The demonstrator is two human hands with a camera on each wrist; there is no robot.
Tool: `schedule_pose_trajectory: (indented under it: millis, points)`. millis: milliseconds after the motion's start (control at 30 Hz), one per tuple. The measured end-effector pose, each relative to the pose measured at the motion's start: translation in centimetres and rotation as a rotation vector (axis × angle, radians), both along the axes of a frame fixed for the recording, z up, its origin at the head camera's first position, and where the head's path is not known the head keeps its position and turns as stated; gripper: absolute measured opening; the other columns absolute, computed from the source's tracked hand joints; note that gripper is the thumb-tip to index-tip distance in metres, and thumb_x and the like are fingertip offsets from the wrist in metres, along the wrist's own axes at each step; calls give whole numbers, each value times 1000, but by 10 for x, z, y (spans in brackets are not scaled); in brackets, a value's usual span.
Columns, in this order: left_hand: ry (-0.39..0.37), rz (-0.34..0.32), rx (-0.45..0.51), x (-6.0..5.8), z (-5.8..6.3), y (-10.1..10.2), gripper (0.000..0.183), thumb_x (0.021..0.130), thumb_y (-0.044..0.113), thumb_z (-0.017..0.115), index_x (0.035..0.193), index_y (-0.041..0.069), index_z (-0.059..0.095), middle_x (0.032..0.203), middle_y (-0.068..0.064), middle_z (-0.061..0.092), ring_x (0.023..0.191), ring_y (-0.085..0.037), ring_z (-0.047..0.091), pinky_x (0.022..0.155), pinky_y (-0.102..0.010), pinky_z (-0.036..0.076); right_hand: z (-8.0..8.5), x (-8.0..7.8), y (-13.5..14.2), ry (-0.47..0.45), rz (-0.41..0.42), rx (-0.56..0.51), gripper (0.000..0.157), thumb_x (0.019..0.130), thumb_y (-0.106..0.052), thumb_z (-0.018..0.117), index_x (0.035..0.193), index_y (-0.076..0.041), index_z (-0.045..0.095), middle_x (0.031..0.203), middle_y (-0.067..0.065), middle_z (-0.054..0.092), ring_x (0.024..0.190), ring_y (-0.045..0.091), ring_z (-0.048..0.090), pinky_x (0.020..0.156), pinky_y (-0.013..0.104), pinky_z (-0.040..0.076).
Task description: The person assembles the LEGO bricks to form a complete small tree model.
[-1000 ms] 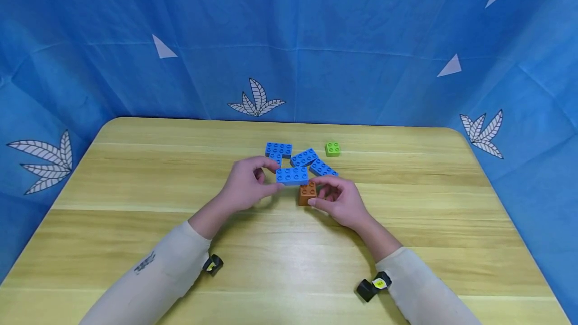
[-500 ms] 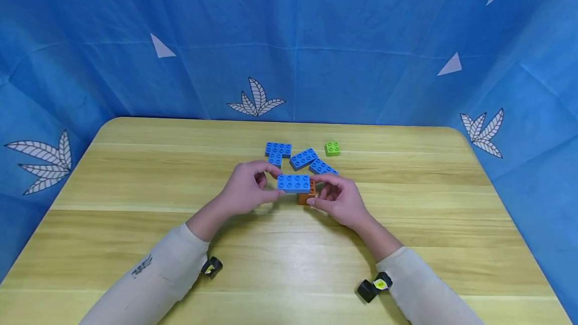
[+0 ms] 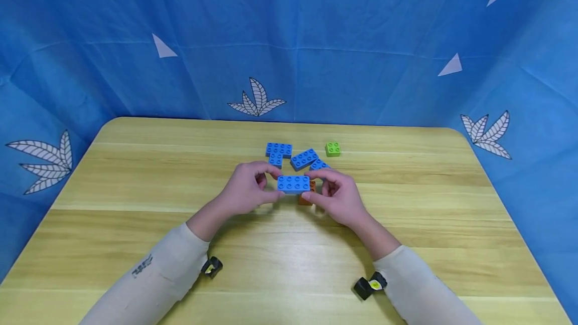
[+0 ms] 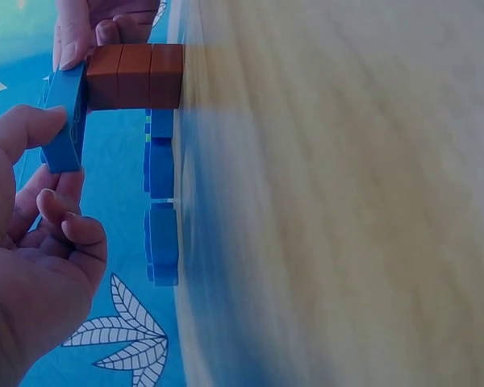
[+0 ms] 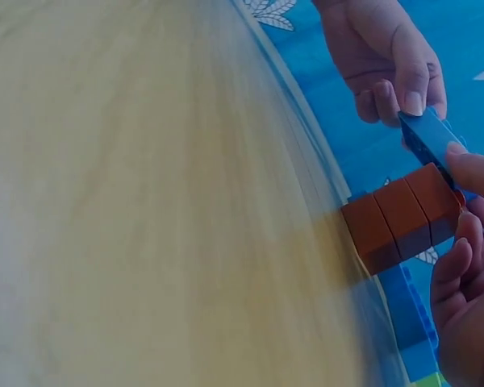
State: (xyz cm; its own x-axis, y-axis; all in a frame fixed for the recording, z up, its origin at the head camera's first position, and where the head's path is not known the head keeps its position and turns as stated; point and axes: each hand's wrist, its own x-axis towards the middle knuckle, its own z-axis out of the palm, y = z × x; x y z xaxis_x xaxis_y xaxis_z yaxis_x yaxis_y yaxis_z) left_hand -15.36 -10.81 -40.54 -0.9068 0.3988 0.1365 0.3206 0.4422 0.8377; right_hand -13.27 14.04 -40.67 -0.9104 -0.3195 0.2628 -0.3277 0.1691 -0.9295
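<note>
A long blue toy brick (image 3: 293, 184), studs up, spans the space between both hands in the head view. My left hand (image 3: 246, 189) pinches its left end between thumb and forefinger. The right end is pinched the same way by my right hand (image 3: 340, 198). Beneath that right end stands an upright stack of three brown bricks (image 3: 305, 199), largely covered by the blue one from above. Seen from the left wrist, the blue brick (image 4: 67, 149) lies across the top of the brown stack (image 4: 135, 76), its left part overhanging.
Behind the hands lie two joined blue bricks (image 3: 279, 150), a loose blue brick (image 3: 304, 159) and another blue one (image 3: 319, 164) partly hidden by the right hand. A small green brick (image 3: 332, 149) sits farther back. The wooden table (image 3: 406, 164) ends at a blue curtain (image 3: 361, 89).
My left hand has brought the blue brick toward me, over the brown stack. My right hand has shifted its fingers from the brown stack up to the blue brick's right end.
</note>
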Motion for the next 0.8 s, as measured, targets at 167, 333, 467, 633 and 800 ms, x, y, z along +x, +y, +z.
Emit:
schedule_pose_trajectory:
  millis: [167,333,467,633,800]
  points:
    - [-6,2,6,-1,1,0,33,78,13,86,109,11,73,64,-3,49,55,-19,46,50,-29,36,-21,-11,3,2,-10,33,36,80,8,80,114,3,70,71,19,50,52,19,41,45,24,30]
    - [3,-15,-1,-1,3,2,34,78,11,86,110,10,73,71,-9,53,58,-19,47,52,-29,37,-27,-15,6,12,-10,45,33,80,-1,83,112,-5,73,74,15,55,53,19,43,44,25,31]
    - [39,-37,-5,-1,3,3,34,79,13,87,110,9,74,75,-15,54,58,-18,47,53,-29,38,-26,-16,6,22,1,51,29,82,-6,84,109,-11,74,81,12,59,55,20,45,44,25,33]
    - [90,-55,-15,-2,1,6,36,80,22,87,111,9,74,71,-8,53,56,-17,45,52,-29,38,-26,-16,6,31,10,71,26,83,-8,83,107,-13,74,86,8,62,55,21,46,44,26,34]
    - [121,-65,-34,-3,-1,6,36,81,26,86,111,10,74,71,-3,52,57,-16,46,53,-29,39,-24,-17,4,17,10,75,25,83,-6,82,106,-10,73,89,6,63,57,21,47,46,25,36]
